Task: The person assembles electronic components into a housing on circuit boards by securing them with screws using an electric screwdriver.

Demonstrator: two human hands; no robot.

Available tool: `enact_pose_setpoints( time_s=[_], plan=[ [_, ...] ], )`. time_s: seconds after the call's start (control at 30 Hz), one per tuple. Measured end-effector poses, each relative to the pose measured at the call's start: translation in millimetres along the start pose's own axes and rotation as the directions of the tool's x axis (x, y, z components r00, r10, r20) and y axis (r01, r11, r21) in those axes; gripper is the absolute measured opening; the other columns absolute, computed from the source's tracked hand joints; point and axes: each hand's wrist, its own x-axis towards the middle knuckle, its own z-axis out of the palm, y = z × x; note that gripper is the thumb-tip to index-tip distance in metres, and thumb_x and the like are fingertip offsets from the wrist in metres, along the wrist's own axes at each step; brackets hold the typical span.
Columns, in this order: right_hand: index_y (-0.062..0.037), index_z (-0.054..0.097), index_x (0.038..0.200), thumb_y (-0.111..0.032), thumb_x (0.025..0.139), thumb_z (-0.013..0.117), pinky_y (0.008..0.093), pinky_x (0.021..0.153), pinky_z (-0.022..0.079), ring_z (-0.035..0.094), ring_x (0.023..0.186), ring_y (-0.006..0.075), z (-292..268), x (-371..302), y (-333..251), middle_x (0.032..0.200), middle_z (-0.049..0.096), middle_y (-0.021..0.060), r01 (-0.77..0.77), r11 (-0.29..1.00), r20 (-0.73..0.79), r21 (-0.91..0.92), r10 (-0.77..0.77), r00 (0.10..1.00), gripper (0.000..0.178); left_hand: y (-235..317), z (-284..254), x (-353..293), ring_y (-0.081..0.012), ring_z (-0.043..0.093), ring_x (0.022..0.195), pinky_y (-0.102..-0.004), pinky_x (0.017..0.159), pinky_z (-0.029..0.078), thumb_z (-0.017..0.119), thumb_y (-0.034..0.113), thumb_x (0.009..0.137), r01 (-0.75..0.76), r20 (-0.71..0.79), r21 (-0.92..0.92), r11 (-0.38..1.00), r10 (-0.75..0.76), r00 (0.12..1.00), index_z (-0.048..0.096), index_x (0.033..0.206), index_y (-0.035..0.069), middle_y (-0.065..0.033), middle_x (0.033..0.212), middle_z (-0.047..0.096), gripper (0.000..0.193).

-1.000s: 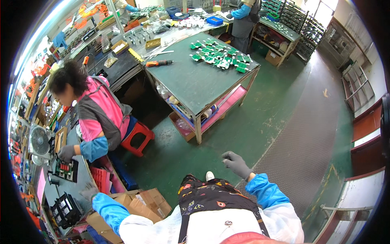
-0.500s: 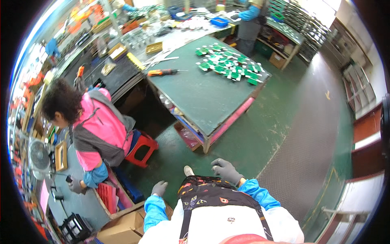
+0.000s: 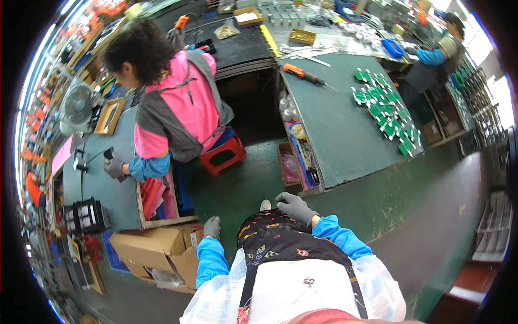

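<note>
L hand (image 3: pixel 212 228), R hand (image 3: pixel 294 207): fingers part-open, empty afaict. Cardboard box (image 3: pixel 143 245) just left of L fingers, long axis approx. left-right; L hand nearer.

An electronics workshop is indicated by circuit boards (image 3: pixel 384 110) and a screwdriver (image 3: pixel 302 74) laid beyond the right hand (image 3: pixel 295 207).

A green floor (image 3: pixel 259 178) surrounds the red stool (image 3: pixel 233 152); left of it stands a workbench (image 3: pixel 116 197), right a table (image 3: pixel 345 129), farther right a bright window (image 3: pixel 502 102).
</note>
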Motion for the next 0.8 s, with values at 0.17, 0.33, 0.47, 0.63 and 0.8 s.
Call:
enact_pose_setpoints(
  time_s=[0.17,0.33,0.47,0.63,0.8],
  plan=[
    [-0.0076,0.06,0.103,-0.024,0.082,0.056,0.0337,0.079,0.047,0.062,0.089,0.0265,0.5,7.4,-11.2,0.091,0.065,0.013,0.108,0.981,0.301,-0.159,-0.056,0.952,0.027,-172.2,-54.3,-54.6,-0.0373,0.059,0.09,-0.0455,0.077,0.048,0.066,0.013,0.071,-0.046,-0.009,0.813,0.581,0.091,0.996,0.055,0.09,0.005,-0.0212,0.091,0.062,0.024],
    [-0.007,0.06,0.104,-0.024,0.082,0.056,0.0348,0.081,0.046,0.062,0.09,0.027,-6.2,9.0,7.2,0.093,0.064,0.0136,0.274,0.95,0.453,-0.149,-0.181,0.873,0.028,-248.9,18.3,-138.2,-0.0377,0.061,0.09,-0.0451,0.078,0.049,0.064,0.02,0.072,0.149,-0.236,0.49,0.859,-0.034,0.971,0.06,0.09,0.005,-0.0181,0.092,0.064,0.024],
    [-0.0069,0.06,0.107,-0.023,0.082,0.055,0.0354,0.084,0.046,0.061,0.093,0.0274,5.4,-3.7,1.4,0.098,0.064,0.0144,0.179,0.978,0.592,-0.105,-0.084,0.801,0.03,-325.2,104.9,-195.9,-0.037,0.059,0.098,-0.0445,0.083,0.047,0.061,0.032,0.075,0.229,-0.254,0.235,0.944,-0.168,0.953,0.062,0.102,0.006,-0.0185,0.101,0.063,0.036],
    [-0.0043,0.06,0.106,-0.022,0.082,0.054,0.0333,0.082,0.046,0.06,0.09,0.0236,27.4,0.7,7.7,0.099,0.064,0.0124,0.189,0.98,0.729,-0.065,-0.083,0.68,0.03,-267.0,147.1,-209.5,-0.0362,0.057,0.104,-0.0433,0.087,0.045,0.057,0.038,0.078,0.431,-0.351,0.219,0.875,-0.342,0.872,0.062,0.109,0.007,-0.0193,0.107,0.062,0.044],
    [-0.0077,0.059,0.106,-0.028,0.08,0.054,0.0389,0.08,0.046,0.061,0.09,0.0333,63.8,15.6,17.1,0.097,0.063,0.0172,0.47,0.834,0.795,-0.291,-0.063,0.603,0.034,-293.6,88.4,-218.1,-0.0352,0.053,0.11,-0.0397,0.093,0.041,0.049,0.037,0.084,0.298,-0.317,0.179,0.938,-0.232,0.92,0.059,0.114,0.005,-0.0187,0.119,0.056,0.045]
  ],
)
